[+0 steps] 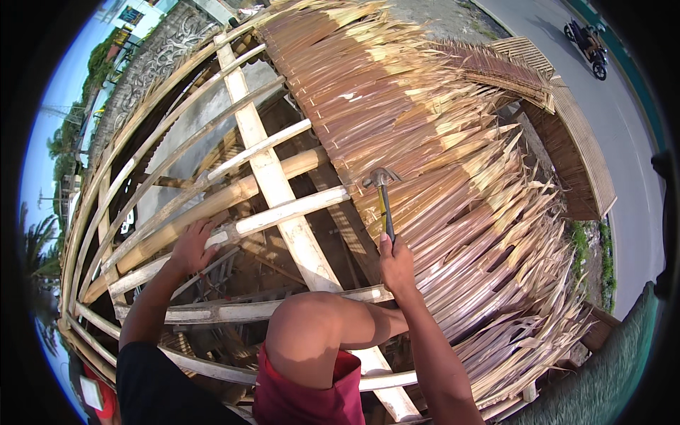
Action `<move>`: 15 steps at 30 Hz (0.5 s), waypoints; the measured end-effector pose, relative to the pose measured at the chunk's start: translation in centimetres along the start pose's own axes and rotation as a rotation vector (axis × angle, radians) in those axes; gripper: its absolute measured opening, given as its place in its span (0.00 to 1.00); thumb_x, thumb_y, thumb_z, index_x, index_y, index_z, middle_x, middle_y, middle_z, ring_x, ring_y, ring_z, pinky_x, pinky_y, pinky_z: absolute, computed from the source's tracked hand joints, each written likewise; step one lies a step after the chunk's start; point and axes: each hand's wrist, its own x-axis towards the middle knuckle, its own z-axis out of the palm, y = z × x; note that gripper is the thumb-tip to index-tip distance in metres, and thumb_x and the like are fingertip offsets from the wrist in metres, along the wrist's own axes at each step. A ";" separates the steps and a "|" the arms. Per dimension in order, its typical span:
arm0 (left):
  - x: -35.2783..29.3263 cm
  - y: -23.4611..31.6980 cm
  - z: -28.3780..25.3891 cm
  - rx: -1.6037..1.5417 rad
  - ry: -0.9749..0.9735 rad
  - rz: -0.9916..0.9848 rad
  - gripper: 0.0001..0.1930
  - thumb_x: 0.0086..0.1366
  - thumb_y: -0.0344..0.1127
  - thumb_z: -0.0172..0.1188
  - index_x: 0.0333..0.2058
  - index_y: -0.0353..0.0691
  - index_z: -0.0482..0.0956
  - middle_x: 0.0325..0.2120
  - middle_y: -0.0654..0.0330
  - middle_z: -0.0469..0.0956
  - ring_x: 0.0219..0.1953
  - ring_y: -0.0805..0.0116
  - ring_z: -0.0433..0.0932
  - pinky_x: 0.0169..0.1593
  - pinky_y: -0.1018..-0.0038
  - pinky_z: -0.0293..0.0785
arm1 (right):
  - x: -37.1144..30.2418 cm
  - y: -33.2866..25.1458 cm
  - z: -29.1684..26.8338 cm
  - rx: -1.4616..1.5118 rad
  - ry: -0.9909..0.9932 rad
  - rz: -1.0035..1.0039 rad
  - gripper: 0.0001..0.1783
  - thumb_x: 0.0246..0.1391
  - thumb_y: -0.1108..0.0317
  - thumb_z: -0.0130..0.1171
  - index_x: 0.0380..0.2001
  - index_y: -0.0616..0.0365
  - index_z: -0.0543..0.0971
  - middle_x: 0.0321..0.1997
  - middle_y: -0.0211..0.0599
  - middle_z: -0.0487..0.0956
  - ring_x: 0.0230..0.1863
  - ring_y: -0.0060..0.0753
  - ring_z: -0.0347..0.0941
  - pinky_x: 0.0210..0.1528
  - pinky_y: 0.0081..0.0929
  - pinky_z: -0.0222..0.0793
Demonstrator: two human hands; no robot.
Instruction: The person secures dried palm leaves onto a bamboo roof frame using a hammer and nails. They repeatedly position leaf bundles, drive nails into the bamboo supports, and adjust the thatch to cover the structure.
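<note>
My right hand (397,265) is closed round the lower handle of a claw hammer (387,205) with a black and yellow grip. The hammer's metal head lies over the brown thatch panels (425,163), near their inner edge. On the left, my left hand (191,248) straddles a pale bamboo slat (283,212), fingers on its far side and thumb on the near side. Overlapping dry leaves make up the thatch, its ragged yellow tips pointing right. My bent knee (304,326) is between my arms, above the slats.
Curved bamboo slats and a wide pale beam (258,152) form an open frame with gaps to the ground below. A thicker bamboo pole (234,195) runs underneath. Beyond the thatch stand a smaller slatted roof (577,142) and a road (623,163) with a motorcycle rider (588,46).
</note>
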 end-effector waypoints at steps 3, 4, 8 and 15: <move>-3.8 -1.6 3.4 -0.223 -0.114 -0.087 0.29 0.57 0.48 0.61 0.53 0.35 0.70 0.47 0.45 0.74 0.51 0.45 0.73 0.54 0.57 0.70 | -1.5 0.4 -1.7 -0.060 -0.109 0.080 0.27 0.67 0.50 0.45 0.33 0.70 0.72 0.28 0.70 0.76 0.36 0.74 0.73 0.38 0.56 0.67; -4.2 -2.2 4.2 -0.193 -0.200 -0.173 0.28 0.57 0.48 0.61 0.51 0.37 0.71 0.45 0.46 0.75 0.49 0.46 0.74 0.52 0.56 0.71 | -2.1 -0.1 -2.0 -0.111 -0.095 0.115 0.27 0.67 0.51 0.46 0.33 0.70 0.72 0.28 0.69 0.76 0.36 0.74 0.73 0.37 0.55 0.67; -4.6 -0.1 6.1 -0.260 -0.279 -0.266 0.24 0.54 0.47 0.63 0.46 0.42 0.72 0.39 0.49 0.78 0.41 0.46 0.80 0.46 0.53 0.74 | -4.4 -3.9 -5.1 -0.250 -0.220 0.056 0.26 0.66 0.50 0.48 0.29 0.67 0.72 0.20 0.55 0.73 0.24 0.55 0.72 0.30 0.46 0.65; -2.6 4.3 3.6 -0.429 -0.173 -0.278 0.34 0.54 0.51 0.65 0.55 0.38 0.68 0.54 0.49 0.70 0.60 0.52 0.67 0.60 0.56 0.65 | -8.8 -9.3 -16.7 -0.426 -0.482 0.063 0.20 0.64 0.57 0.53 0.30 0.67 0.72 0.22 0.63 0.75 0.29 0.70 0.74 0.28 0.52 0.66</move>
